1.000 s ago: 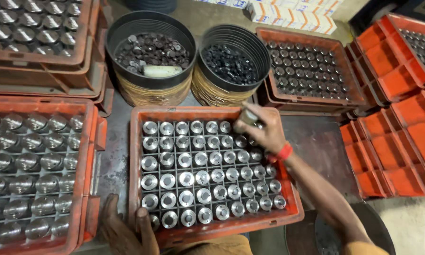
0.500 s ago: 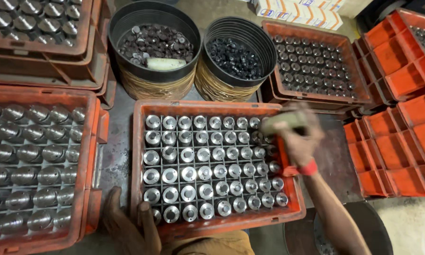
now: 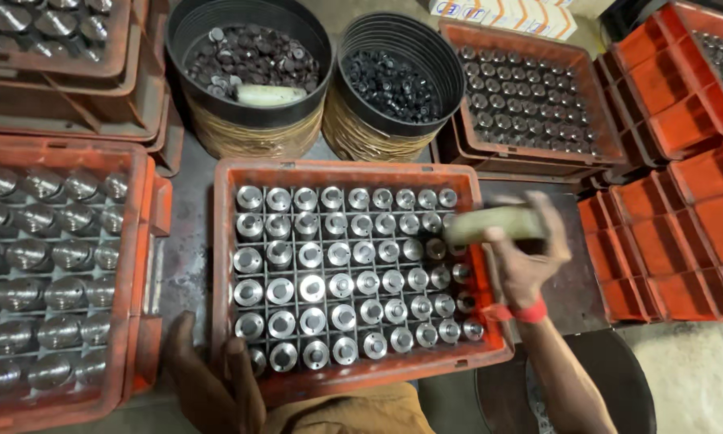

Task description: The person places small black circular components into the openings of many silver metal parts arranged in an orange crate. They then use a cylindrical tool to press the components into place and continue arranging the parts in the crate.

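1. Crate (image 3: 353, 173) of upright metal cylinders (image 3: 341, 277) sits straight before you, orange, its walls touching both hands.
2. Your right hand (image 3: 526, 261) is closed on a pale wooden handle (image 3: 494, 225), long axis lying left-right over the crate's right edge.
3. Your left hand (image 3: 209, 378) clasps the near-left corner.

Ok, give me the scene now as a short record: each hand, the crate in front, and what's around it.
left hand: grips the near rim of the middle crate
right hand: raised over the crate's right edge, holding a pale cylinder, blurred
crate contents: metal cylinders upright in a grid
behind: two black tubs of small dark parts
sides: more orange crates, some filled with metal parts
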### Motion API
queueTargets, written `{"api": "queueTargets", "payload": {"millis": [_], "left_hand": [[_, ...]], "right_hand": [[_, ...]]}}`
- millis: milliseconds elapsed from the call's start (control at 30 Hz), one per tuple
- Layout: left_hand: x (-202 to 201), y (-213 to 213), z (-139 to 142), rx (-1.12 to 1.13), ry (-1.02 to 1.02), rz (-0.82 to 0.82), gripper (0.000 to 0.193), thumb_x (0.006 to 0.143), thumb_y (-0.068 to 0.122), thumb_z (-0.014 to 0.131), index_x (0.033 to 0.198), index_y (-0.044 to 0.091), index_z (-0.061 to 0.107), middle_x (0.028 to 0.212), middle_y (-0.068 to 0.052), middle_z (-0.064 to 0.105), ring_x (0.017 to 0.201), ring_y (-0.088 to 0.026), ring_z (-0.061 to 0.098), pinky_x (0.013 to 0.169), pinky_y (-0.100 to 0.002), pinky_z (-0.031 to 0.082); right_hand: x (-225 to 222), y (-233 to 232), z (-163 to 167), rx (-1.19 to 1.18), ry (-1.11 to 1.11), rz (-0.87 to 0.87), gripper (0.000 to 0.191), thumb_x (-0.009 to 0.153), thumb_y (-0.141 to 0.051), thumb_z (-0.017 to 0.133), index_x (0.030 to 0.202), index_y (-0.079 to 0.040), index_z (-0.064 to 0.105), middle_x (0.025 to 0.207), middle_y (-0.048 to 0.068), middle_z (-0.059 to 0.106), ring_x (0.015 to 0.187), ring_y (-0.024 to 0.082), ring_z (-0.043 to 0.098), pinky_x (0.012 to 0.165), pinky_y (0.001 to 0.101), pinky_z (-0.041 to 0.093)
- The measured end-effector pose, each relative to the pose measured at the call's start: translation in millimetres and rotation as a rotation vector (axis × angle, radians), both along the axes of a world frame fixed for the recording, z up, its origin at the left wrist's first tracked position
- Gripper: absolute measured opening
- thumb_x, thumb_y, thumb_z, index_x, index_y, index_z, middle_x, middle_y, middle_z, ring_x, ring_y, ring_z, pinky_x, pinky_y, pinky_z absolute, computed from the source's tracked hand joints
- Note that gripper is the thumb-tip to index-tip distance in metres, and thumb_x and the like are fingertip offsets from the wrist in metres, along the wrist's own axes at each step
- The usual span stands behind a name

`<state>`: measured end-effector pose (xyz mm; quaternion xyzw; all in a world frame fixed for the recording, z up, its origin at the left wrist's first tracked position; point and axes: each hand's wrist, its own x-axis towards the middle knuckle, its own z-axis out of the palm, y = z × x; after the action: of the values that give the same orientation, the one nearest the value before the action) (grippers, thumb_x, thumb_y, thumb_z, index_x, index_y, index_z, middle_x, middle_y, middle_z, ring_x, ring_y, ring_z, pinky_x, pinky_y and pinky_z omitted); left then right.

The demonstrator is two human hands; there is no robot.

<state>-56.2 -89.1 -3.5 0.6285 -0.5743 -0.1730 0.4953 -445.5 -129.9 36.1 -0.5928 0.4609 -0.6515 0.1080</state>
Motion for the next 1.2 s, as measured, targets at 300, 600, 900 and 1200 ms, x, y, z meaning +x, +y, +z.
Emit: {"api": "queueTargets", "payload": {"millis": [300, 600, 900, 1200], "left_hand": [[-2, -4, 10, 0.021, -0.051, 0.032, 0.062, 0.098, 0.032, 0.059, 0.148, -0.003, 0.046, 0.145, -0.027, 0.053, 0.13, -0.048, 0.051, 0.11, -0.055, 0.044], [-2, 1, 0, 0.056, -0.075, 0.068, 0.062, 0.103, 0.041, 0.058, 0.145, -0.003, 0.048, 0.144, -0.025, 0.055, 0.132, -0.046, 0.051, 0.105, -0.053, 0.046], [-1, -1, 2, 0.137, -0.036, 0.034, 0.062, 0.106, 0.038, 0.054, 0.148, -0.007, 0.043, 0.143, -0.03, 0.051, 0.131, -0.049, 0.051, 0.097, -0.052, 0.048], [-4, 5, 16, 0.062, -0.043, 0.001, 0.056, 0.11, 0.03, 0.053, 0.15, -0.007, 0.042, 0.145, -0.029, 0.052, 0.126, -0.044, 0.052, 0.1, -0.052, 0.044]], "right_hand": [[11, 31, 21, 0.076, 0.199, -0.153, 0.059, 0.09, -0.016, 0.084, 0.142, -0.008, 0.056, 0.127, 0.011, 0.073, 0.115, 0.022, 0.072, 0.1, 0.0365, 0.062], [19, 55, 16, -0.017, 0.12, -0.002, 0.057, 0.093, -0.012, 0.085, 0.14, -0.01, 0.053, 0.124, 0.015, 0.072, 0.113, 0.024, 0.074, 0.096, 0.0398, 0.066], [34, 79, 19, 0.078, 0.152, -0.159, 0.057, 0.088, -0.02, 0.082, 0.139, -0.013, 0.058, 0.121, 0.01, 0.073, 0.108, 0.02, 0.074, 0.094, 0.0356, 0.064], [32, 105, 11, 0.15, 0.202, -0.142, 0.053, 0.091, -0.011, 0.082, 0.138, -0.01, 0.059, 0.123, 0.012, 0.074, 0.109, 0.022, 0.076, 0.097, 0.0343, 0.064]]}}
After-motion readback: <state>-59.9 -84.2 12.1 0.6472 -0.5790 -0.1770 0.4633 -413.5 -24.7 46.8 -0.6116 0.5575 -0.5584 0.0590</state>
